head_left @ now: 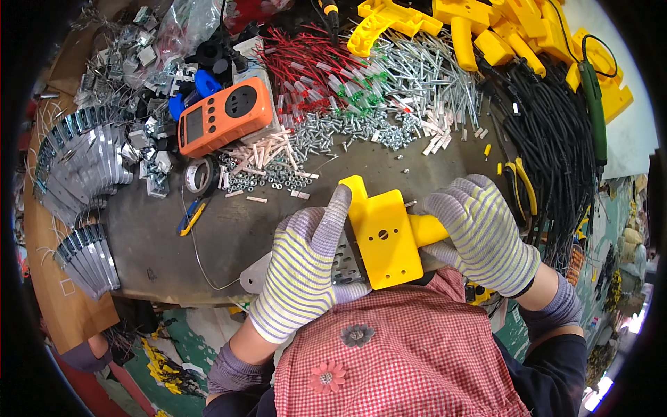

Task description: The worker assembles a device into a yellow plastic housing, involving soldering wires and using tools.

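Red-and-white gingham apron [410, 333] closest, just below the near edge of the tabletop [156, 240]. Over that near edge, right of its middle: yellow housing [383, 240], held. Its broad holed face is turned up; this block's long axis runs near to far, the far end leaning left. Stubby handle [429, 231] points right. Perforated grey plate [344, 263] shows at the left side, against the left palm.

Hands both gloved, striped knit. Left hand [299, 267] grips the housing's left side, thumb and fingers spread along it. Right hand [479, 236] is closed round the handle. Cannot tell whether the housing touches the surface beneath.

Further in: blue-and-yellow pliers [192, 217] and tape roll [192, 174] toward the left; yellow-handled pliers [526, 186] toward the right. Fanned metal strips [87, 167] along the left edge, black cables [556, 139] heaped along the right.

Beyond: loose nuts [260, 181], short screws [319, 135], orange meter [222, 133]. Then red wires [299, 59] beside long screws [431, 73]. Farthest, toward the far right corner, piled yellow parts [521, 31].
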Demonstrator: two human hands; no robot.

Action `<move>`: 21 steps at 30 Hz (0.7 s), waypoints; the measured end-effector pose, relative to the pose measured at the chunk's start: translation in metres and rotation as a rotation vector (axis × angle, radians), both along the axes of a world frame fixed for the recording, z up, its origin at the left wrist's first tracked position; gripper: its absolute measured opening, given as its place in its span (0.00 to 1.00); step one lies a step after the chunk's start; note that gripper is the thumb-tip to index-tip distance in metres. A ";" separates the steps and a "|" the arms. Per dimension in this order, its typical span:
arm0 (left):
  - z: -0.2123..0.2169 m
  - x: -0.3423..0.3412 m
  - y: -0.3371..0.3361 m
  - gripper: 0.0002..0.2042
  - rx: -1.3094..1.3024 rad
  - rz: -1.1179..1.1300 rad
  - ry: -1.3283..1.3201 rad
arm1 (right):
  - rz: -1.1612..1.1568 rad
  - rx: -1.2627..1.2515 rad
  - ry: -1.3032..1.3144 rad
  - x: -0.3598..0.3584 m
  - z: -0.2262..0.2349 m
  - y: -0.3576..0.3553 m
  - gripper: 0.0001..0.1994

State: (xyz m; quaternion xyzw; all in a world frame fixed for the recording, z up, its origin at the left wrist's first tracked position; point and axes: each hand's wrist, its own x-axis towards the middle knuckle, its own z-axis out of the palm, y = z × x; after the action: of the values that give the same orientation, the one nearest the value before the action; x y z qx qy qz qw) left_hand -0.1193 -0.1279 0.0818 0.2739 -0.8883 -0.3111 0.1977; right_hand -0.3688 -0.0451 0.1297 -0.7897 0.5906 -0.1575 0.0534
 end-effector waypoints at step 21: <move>0.000 -0.001 -0.001 0.60 -0.025 -0.006 0.027 | 0.037 -0.131 -0.037 0.002 -0.008 -0.002 0.20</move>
State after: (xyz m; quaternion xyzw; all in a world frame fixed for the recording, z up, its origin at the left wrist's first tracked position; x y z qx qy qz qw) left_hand -0.1202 -0.1293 0.0819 0.2646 -0.8902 -0.3042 0.2120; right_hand -0.3663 -0.0475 0.1218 -0.7992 0.5632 -0.2094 0.0151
